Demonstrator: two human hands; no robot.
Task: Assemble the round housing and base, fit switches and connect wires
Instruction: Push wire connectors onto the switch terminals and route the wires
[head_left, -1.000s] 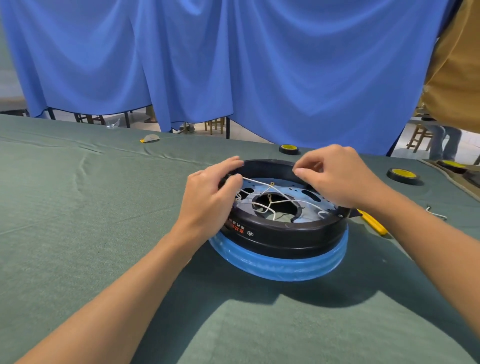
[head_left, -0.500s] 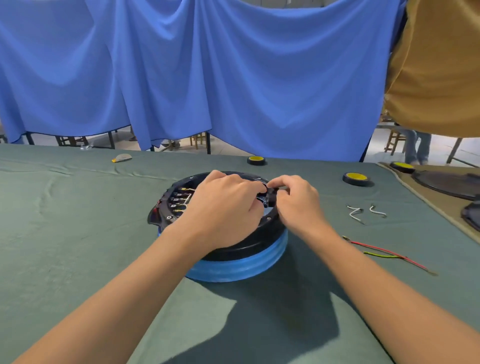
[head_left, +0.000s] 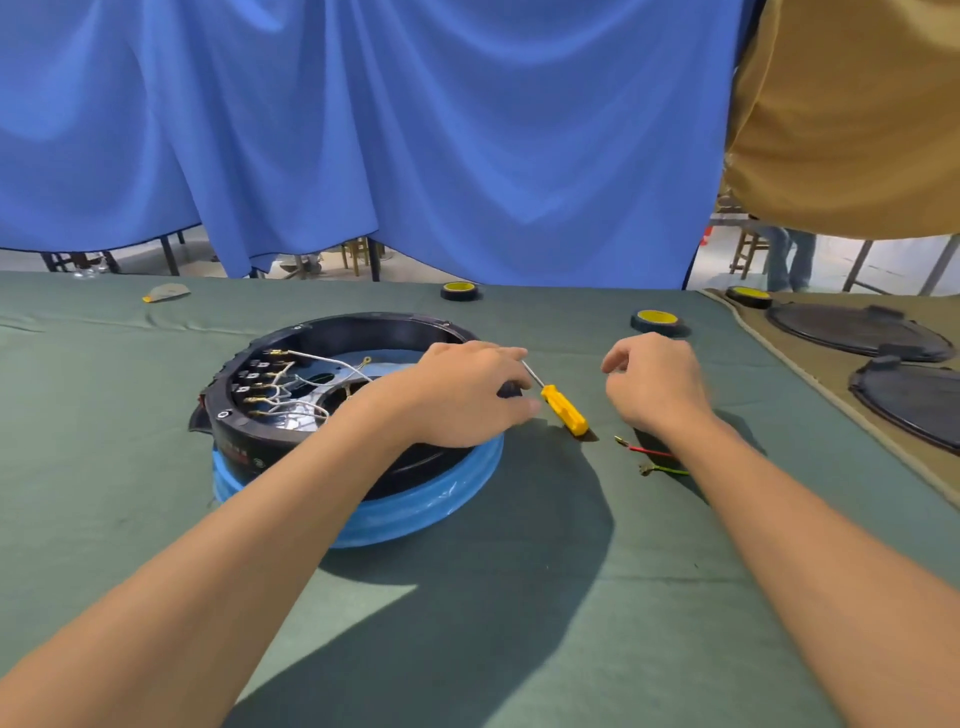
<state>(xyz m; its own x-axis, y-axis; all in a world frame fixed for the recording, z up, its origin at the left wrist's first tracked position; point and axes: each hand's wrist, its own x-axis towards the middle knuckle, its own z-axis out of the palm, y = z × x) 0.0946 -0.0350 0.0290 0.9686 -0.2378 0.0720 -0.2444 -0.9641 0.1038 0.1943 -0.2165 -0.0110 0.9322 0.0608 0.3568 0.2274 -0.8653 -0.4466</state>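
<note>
Head view: left hand (head_left: 462, 397) curls over the housing (head_left: 363, 323) rim, grip unclear; right hand (head_left: 657, 384) hovers, grip loose, holding nothing.

Two hands (head_left: 467, 395) (head_left: 655, 385), one round housing (head_left: 291, 441), one yellow screwdriver (head_left: 563, 410), three tape rolls (head_left: 460, 291) (head_left: 655, 320) (head_left: 748, 296), two loose wires (head_left: 649, 451) (head_left: 670, 471), two black lids (head_left: 852, 332) (head_left: 914, 402)

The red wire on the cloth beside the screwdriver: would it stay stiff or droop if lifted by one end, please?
Probably droops: the red wire looks thin and lies slightly curved on the cloth. Likely very light, being so slim. Its metal tip might snag the fabric.
</note>
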